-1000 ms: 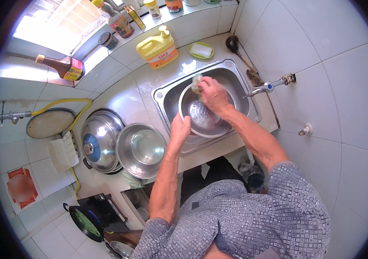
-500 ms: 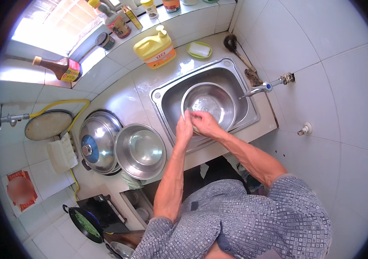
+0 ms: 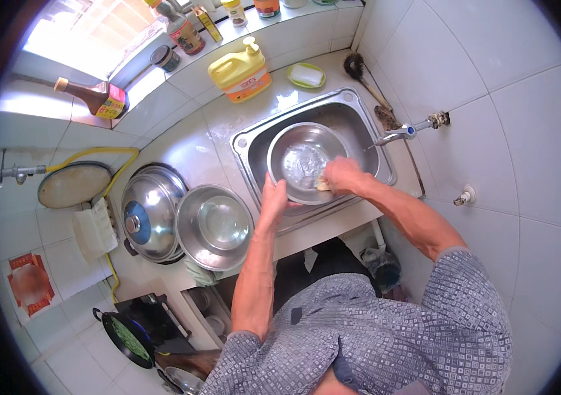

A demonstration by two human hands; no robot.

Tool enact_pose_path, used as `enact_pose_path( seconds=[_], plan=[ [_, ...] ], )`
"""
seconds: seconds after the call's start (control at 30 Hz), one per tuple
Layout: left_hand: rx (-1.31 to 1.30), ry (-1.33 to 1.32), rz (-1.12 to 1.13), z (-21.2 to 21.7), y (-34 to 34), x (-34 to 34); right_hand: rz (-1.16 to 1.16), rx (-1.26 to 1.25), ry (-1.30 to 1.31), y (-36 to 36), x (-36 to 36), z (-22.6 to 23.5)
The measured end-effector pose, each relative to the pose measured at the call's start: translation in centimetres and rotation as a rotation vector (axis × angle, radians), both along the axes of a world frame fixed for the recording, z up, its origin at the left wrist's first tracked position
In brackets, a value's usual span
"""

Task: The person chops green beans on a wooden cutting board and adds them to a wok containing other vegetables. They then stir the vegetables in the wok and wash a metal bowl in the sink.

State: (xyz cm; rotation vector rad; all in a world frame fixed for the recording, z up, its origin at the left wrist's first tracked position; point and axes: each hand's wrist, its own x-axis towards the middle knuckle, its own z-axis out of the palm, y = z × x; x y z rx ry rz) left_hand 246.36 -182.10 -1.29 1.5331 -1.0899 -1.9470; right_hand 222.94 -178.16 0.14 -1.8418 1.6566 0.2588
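Note:
A round steel bowl [image 3: 301, 158] sits inside the steel sink [image 3: 353, 125]. My left hand [image 3: 272, 199] grips the bowl's near rim. My right hand [image 3: 342, 175] presses a small pale sponge [image 3: 323, 185] against the bowl's inner wall at its right side. The sponge is mostly hidden under my fingers. A tap [image 3: 399, 133] juts from the tiled wall over the sink's right edge.
Left of the sink on the tiled counter stand a second steel bowl [image 3: 214, 225] and a lidded steel pot [image 3: 152, 212]. A yellow detergent jug [image 3: 239, 69], a soap dish [image 3: 306, 74], a brush [image 3: 363, 74] and several bottles [image 3: 96, 97] line the back ledge.
My right hand with the sponge has swept from the bowl's far rim down to its near right side. My left hand stays on the near rim.

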Motion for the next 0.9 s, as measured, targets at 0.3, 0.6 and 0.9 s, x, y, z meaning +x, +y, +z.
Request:
enact_pose_path(
  seconds=[0.3, 0.6, 0.9],
  plan=[
    [0.052, 0.07, -0.062, 1.8, 1.4, -1.0, -0.198, -0.682, -0.505, -0.5, 6.3, -3.5],
    [-0.051, 0.079, 0.01, 2.4, 0.7, 0.4, -0.091, -0.515, 0.183, -1.6, 0.2, -1.4],
    [0.073, 0.033, -0.048, 1.9, 0.4, -0.5, -0.648, -0.294, -0.813, -0.6, 8.2, -2.3]
  ],
)
